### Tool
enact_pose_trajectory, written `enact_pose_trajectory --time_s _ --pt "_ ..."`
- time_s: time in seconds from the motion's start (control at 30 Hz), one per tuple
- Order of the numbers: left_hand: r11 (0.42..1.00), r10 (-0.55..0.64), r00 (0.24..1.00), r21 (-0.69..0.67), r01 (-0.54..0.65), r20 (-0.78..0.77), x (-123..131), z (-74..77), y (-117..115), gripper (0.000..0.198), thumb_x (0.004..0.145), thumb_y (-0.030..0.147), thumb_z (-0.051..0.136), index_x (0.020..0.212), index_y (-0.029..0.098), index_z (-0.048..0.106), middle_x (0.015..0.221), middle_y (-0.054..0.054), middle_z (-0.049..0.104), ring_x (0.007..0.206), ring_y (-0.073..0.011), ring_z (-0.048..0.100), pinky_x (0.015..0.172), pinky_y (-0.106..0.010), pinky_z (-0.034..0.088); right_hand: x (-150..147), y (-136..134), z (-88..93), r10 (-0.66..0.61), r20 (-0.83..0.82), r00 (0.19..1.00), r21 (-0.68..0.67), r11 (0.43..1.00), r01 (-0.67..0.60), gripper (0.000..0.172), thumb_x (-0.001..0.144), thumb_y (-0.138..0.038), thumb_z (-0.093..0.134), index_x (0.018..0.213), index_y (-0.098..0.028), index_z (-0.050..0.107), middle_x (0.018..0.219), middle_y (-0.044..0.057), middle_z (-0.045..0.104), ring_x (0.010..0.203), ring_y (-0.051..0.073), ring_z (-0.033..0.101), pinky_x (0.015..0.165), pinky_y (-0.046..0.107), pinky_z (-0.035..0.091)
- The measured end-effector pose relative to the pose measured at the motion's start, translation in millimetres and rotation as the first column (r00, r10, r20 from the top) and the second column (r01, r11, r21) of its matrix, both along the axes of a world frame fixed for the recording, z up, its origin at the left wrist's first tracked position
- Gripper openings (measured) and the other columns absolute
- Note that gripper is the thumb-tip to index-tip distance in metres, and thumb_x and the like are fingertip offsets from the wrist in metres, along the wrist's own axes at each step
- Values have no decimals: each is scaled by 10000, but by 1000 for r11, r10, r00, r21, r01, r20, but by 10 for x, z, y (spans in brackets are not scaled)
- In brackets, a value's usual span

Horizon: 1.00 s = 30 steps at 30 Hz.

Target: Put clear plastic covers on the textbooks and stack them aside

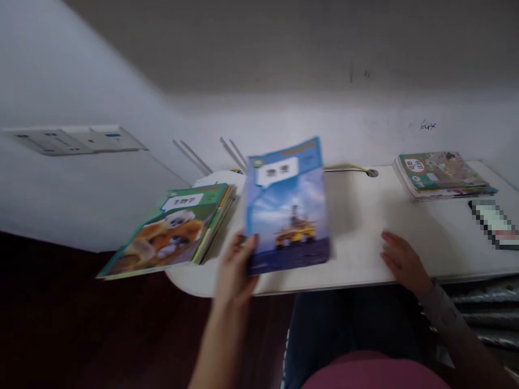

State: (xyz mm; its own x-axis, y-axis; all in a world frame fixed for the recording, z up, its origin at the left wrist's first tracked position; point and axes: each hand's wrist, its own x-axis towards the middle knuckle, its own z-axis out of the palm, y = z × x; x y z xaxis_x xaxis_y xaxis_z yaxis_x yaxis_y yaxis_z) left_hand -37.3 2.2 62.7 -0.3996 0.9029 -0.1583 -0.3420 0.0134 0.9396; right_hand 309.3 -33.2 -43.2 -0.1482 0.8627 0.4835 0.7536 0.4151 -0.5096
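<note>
My left hand (239, 265) grips a blue textbook (287, 208) by its lower left edge, thumb on the front cover. The cover shows a yellow offshore rig under a cloudy sky, and the book is held up above the table, facing me. To its left lies a stack of books topped by a green biology textbook (170, 229) with a monkey picture; its corner juts past the table's edge. My right hand (403, 262) hovers over or rests on the tabletop, fingers apart, holding nothing.
A white table (357, 232) runs along the wall. At the back right sits another stack of books (441, 173), with a phone (497, 224) in front of it. A yellow cable (344, 166) enters a hole. Behind the left stack stands a white device with antennas (233, 151).
</note>
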Motion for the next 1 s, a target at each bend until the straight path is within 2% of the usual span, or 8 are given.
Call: enact_pose_trajectory --time_s 0.1,0.27,0.4,0.5,0.6,0.73,0.83,1.0 --pt "960 -270 944 -29 280 189 703 -366 21 510 543 360 804 946 182 547 694 40 648 572 -103 597 533 -190 476 -328 -158 -18 58 -425 903 -163 977 -140 514 807 -453 574 1256 -208 524 1298 121 545 1148 262 541 915 442 491" --pt "903 -429 896 21 429 116 1346 -765 44 441 707 426 681 1024 189 486 788 8 659 674 -136 632 663 -268 503 -592 -156 -55 -263 -857 444 -282 959 24 537 774 -445 605 1272 -277 492 1278 63 564 1125 255 557 859 470 520" --pt "817 -536 783 42 575 -315 1382 -841 142 374 828 414 538 1112 171 526 957 -68 663 860 -179 629 806 -331 494 -464 -9 -22 -334 -917 220 -326 943 73 533 751 -355 628 1262 -300 487 1229 31 595 1098 227 575 864 458 514" --pt "813 -355 548 40 582 -757 1166 -839 202 365 861 352 487 1166 166 562 1136 -125 609 1021 -221 584 910 -393 462 -311 60 -22 -363 -925 111 -358 932 59 464 654 -304 704 1106 -284 604 1106 10 653 1014 223 614 837 441 526" --pt "884 -42 228 70 463 -973 833 -886 194 350 870 298 472 1183 187 582 1298 -148 519 1229 -291 445 1001 -495 383 -224 61 -44 -358 -918 172 -349 934 78 388 647 -305 704 1028 -270 641 1023 7 678 954 214 632 820 438 532" --pt "949 -37 -126 -75 307 -991 472 -1036 131 381 864 358 495 1210 225 582 1395 -152 438 1321 -397 305 974 -609 345 -183 -1 -18 -390 -863 323 -359 921 153 320 678 -340 677 980 -233 667 956 30 692 929 221 637 819 420 528" --pt "949 -78 -189 -131 288 -979 381 -1131 105 412 897 365 430 1241 179 560 1389 -179 440 1309 -380 342 983 -565 363 -159 -36 132 -426 -778 462 -369 905 212 276 705 -359 663 903 -170 690 875 74 707 889 243 645 801 381 524" --pt "947 -64 -175 -115 300 -982 390 -1208 113 402 916 287 379 1249 134 544 1371 -189 460 1308 -347 365 1011 -532 359 -366 1 648 -302 -317 899 -172 951 258 394 846 -380 501 1115 -119 622 917 118 710 840 261 670 760 348 523"
